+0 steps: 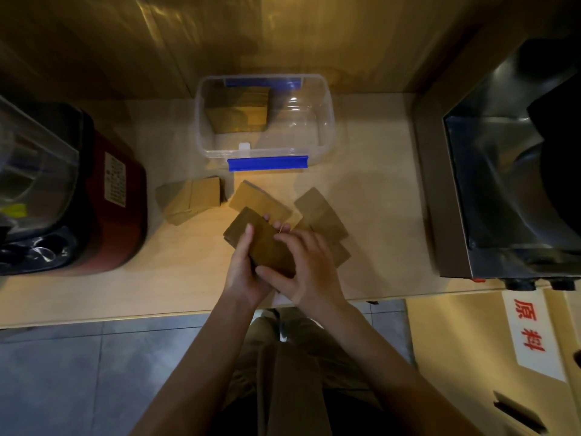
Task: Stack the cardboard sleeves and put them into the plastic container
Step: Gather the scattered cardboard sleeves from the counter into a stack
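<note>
Both hands, left (243,272) and right (303,265), clasp a stack (261,243) angled toward the container (327,121) straight ahead.

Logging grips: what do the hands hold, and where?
Both hold one sleeve stack: left hand on its left edge and underside, right hand on its near right end.

The hands (276,262) cover the near end of the brown cardboard sleeve stack (251,234). The small white label (115,179) on the red appliance (116,209) at left is too small to read. The steel machine (503,184) at right is cut by the frame edge.
</note>
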A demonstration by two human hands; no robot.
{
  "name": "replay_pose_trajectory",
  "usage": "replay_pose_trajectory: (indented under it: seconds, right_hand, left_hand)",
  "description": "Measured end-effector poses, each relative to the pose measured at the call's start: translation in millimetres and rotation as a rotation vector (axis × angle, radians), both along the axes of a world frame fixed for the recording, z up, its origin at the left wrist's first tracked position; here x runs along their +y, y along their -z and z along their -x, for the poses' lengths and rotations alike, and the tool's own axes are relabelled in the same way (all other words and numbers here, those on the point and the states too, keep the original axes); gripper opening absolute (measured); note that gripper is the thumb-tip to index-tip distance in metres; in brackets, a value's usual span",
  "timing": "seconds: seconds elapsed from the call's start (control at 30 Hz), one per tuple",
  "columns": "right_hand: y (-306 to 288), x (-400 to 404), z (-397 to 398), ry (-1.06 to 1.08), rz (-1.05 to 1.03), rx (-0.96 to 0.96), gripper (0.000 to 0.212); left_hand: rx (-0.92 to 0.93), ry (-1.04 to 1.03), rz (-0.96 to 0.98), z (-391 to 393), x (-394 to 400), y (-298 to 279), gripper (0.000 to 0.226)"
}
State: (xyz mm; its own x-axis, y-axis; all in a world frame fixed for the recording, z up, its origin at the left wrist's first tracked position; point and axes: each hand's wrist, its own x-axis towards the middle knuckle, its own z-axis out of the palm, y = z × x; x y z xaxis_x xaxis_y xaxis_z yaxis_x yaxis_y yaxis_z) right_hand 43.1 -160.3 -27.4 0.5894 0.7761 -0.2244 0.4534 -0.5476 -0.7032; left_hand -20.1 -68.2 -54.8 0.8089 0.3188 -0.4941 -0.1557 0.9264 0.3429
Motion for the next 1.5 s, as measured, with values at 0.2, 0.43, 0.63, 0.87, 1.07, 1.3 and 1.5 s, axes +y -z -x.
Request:
replay_pose_trajectory:
  seconds: [0.2, 0.43, 0.63, 0.87, 1.07, 1.3, 1.5]
  right_hand:
    - [10.5, -5.1, -40.6, 0.146, -0.039, 0.178, 0.039]
    - [63.6, -7.8, -85.7, 0.207, 0.197, -0.124, 0.046]
    - [79.3, -4.2, -85.0, 0.176, 0.372, -0.145, 0.073]
    - [81.6, -2.4, -81.3, 0.184, 0.351, -0.166, 0.068]
    - [52.1, 3.6, -71.8, 0.312, 0.082, -0.035, 0.065]
    - [1.1, 12.8, -24.0, 0.273, -0.098, 0.193, 0.056]
    - [-4.3, 17.0, 4.0, 0.171, -0.041, 0.243, 0.058]
  left_hand:
    - [0.158, -0.054, 0.087, 1.6, 8.1, 2.8, 0.07]
    - [0.188, -0.11, 0.162, 1.7, 14.6, 5.5, 0.069]
    - [0.154, -0.121, 0.201, 4.7, 16.1, 9.9, 0.064]
    - [0.175, -0.106, 0.183, 9.9, 17.9, 12.3, 0.064]
    - [0.186, -0.076, 0.146, 10.1, 18.3, 12.8, 0.066]
    - [0.265, -0.021, 0.061, 9.4, 14.2, 2.0, 0.061]
    - [0.238, -0.054, 0.031, 8.4, 12.2, 1.3, 0.058]
